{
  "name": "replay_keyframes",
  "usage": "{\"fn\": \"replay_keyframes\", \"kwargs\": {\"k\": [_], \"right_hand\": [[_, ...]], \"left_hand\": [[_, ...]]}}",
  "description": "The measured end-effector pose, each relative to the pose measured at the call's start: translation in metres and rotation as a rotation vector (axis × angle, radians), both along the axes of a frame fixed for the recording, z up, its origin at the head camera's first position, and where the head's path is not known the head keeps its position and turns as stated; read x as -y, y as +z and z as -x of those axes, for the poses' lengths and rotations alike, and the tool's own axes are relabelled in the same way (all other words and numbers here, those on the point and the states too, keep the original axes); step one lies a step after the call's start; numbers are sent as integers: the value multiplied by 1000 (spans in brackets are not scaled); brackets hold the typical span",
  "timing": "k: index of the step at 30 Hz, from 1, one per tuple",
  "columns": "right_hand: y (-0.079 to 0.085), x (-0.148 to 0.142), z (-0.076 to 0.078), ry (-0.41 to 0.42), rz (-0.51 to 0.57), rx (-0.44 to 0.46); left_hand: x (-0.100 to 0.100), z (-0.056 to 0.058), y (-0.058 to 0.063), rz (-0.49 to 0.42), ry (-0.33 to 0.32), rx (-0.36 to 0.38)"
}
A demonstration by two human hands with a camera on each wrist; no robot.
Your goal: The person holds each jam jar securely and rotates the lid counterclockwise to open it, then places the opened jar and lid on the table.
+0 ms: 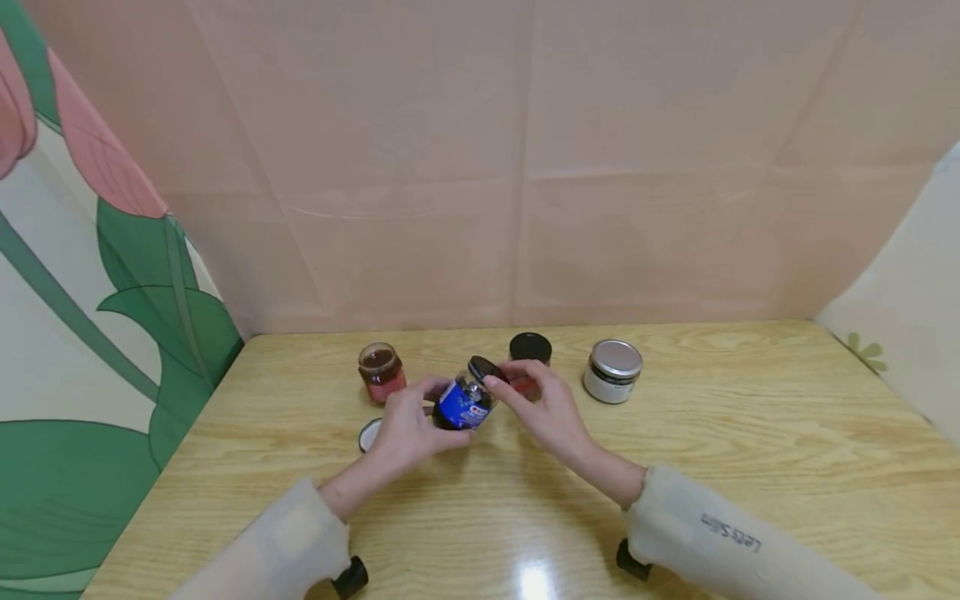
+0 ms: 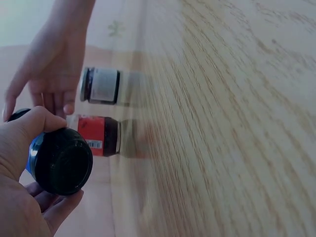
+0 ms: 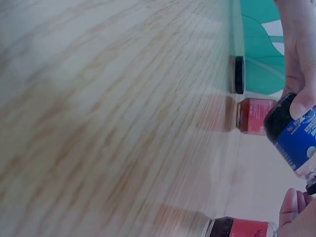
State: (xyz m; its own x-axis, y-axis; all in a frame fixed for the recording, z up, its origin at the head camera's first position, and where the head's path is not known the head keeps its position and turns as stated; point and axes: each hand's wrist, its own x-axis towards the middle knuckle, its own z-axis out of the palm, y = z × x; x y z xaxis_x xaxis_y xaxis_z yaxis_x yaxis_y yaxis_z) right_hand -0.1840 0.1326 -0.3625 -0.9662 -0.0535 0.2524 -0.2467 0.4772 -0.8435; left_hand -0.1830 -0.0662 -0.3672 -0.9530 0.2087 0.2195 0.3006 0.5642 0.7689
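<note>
My left hand (image 1: 408, 425) grips a glass jar (image 1: 461, 407) with a blue label and dark contents, raised above the table and tilted to the right. Its dark base (image 2: 63, 165) faces the camera in the left wrist view. On the jar's mouth sits a black lid (image 1: 483, 367). My right hand (image 1: 551, 408) holds that lid's edge between thumb and fingers. Left of the hands stands a lidless jar (image 1: 384, 387) with a red label. A loose lid (image 1: 368, 434), pale inside, lies on the table, partly hidden by my left hand.
Behind my right hand stands a red-labelled jar with a black lid (image 1: 530, 347). Farther right is a jar (image 1: 612, 372) with a silver lid and white label. A pinkish cloth (image 1: 405, 167) hangs along the back edge of the wooden table (image 1: 750, 433).
</note>
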Motion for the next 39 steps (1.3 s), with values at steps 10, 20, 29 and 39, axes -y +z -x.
{"fn": "replay_keyframes", "kwargs": {"k": [10, 20, 29, 39], "right_hand": [[3, 5, 2, -76, 35, 94], [1, 6, 3, -38, 216, 137], [3, 7, 0, -5, 293, 160], [5, -5, 4, 286, 334, 171]], "left_hand": [[-7, -7, 4, -38, -26, 13], [-6, -9, 6, -54, -58, 7], [-3, -9, 6, -54, -57, 50], [2, -8, 4, -155, -120, 152]]}}
